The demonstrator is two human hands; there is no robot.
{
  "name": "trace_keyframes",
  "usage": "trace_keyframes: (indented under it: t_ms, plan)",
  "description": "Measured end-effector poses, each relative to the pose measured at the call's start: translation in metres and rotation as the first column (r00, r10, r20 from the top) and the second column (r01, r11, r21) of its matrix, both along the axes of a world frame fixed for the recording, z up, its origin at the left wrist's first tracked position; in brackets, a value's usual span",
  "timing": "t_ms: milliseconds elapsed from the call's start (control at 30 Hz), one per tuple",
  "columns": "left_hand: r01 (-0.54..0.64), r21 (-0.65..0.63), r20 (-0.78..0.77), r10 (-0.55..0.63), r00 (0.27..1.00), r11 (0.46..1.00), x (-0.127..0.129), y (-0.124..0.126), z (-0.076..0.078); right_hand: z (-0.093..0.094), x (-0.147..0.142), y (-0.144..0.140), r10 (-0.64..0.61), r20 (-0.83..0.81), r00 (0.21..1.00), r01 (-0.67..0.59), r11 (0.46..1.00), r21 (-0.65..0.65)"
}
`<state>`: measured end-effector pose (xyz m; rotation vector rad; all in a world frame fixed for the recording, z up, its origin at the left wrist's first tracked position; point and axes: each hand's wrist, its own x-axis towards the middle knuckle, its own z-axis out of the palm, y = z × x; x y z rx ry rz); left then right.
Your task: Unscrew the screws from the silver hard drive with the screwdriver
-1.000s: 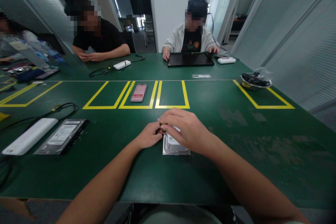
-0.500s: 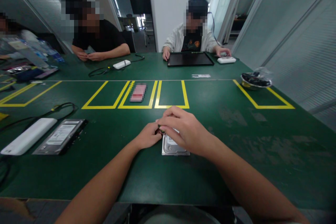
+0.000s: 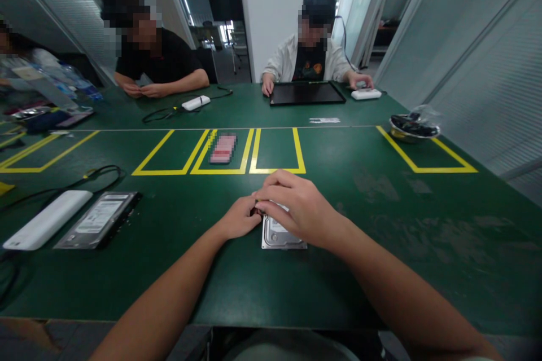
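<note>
Bowl [image 3: 414, 134]: dark items | left hand [image 3: 237, 219], right hand [image 3: 296, 208]: fingers closed on hard drive [image 3: 279, 235]

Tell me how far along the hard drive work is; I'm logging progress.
Done: nothing finished shows. In hand: both hands, left hand and right hand, meet at the far end of the hard drive lying flat on the table. Left: a second drive lies untouched at the left.

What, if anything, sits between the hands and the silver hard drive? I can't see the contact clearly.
Nothing visible: the right hand lies on the silver rectangular hard drive, and the left hand touches its far left corner.
</note>
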<state>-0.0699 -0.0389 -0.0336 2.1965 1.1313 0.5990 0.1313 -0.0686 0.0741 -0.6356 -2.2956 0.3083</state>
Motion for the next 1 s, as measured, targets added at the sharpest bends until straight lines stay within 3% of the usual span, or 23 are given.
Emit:
trace_keyframes:
  t_ms: [533, 1000]
  plan:
    - [-0.004, -0.008, 0.019, 0.004, 1.000, 1.000, -0.0016, 0.0021, -0.0026, 0.0011, -0.0006, 0.0020, 0.046, -0.036, 0.998, -0.046, 0.999, -0.005]
    - [0.011, -0.022, 0.018, -0.011, 1.000, 1.000, -0.0011, 0.0016, -0.0007, -0.0011, -0.0015, 0.0035, 0.006, -0.042, 0.999, -0.006, 1.000, -0.016]
